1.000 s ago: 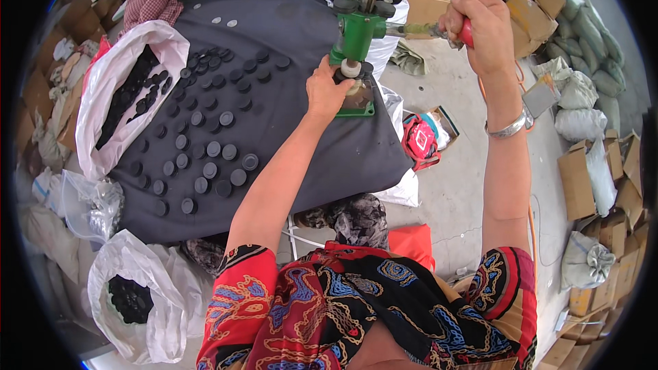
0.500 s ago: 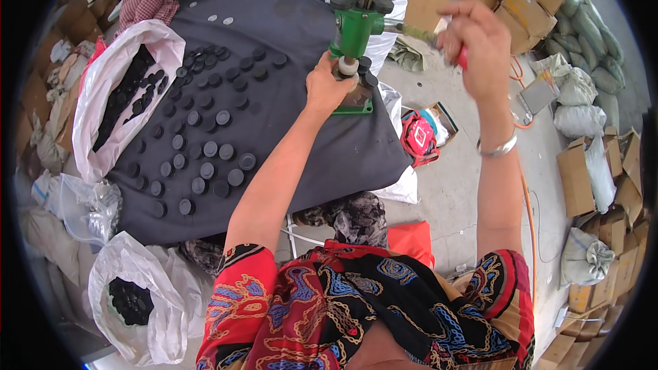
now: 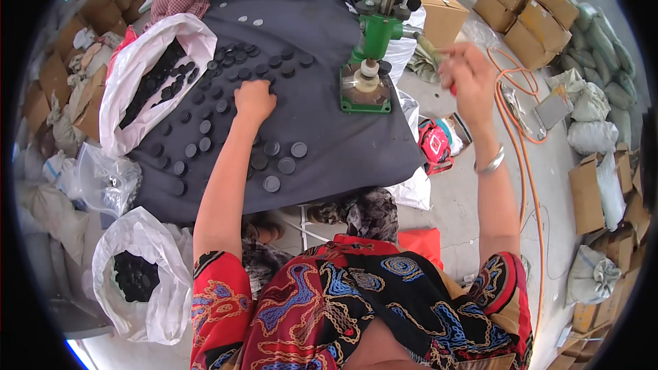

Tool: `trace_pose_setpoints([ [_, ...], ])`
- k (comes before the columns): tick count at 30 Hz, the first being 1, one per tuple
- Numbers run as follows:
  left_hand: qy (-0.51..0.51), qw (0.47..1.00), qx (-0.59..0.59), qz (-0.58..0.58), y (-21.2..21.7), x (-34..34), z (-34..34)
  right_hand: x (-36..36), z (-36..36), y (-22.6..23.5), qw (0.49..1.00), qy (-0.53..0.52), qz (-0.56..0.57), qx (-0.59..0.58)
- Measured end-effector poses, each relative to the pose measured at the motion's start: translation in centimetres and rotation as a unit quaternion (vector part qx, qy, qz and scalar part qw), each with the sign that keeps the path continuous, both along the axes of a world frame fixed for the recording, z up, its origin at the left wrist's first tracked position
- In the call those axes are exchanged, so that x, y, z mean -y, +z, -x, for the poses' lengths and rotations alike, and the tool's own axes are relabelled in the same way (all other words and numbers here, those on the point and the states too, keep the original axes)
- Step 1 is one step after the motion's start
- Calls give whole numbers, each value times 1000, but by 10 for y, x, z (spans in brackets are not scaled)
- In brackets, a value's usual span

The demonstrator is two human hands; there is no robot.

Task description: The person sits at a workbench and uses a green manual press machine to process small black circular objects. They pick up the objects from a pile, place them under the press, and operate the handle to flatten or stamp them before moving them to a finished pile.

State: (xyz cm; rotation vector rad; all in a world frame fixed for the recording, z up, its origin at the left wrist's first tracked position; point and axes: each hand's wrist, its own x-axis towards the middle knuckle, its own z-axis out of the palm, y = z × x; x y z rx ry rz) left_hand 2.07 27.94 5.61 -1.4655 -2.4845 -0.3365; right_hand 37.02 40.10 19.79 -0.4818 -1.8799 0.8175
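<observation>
Left hand [image 3: 254,101] curled over small round dark grey discs [image 3: 205,125] mid dark cloth-covered table [image 3: 322,157], grip unclear. Right hand [image 3: 468,75] gripping lever of green hand press [image 3: 370,62] at far edge. Likely picking next disc; then needs seating under press.

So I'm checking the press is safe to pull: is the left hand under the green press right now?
No, the left hand rests among the dark discs, well left of the green press.

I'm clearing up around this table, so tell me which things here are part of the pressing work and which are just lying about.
In use: green hand press; dark round discs under left hand; right hand at the lever; white bag of discs.
Lying about: cardboard boxes; orange cable; stuffed sacks.
</observation>
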Motion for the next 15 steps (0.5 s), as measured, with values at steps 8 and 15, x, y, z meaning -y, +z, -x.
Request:
trace_pose_setpoints([
  [8, -60, 998, 0, -16, -24, -14, -12, -37, 19, 65, 993, 67, 89, -30],
  [15, -184, 934, 216, -217, -4, -62, -91, -39, 19, 61, 993, 75, 88, -39],
])
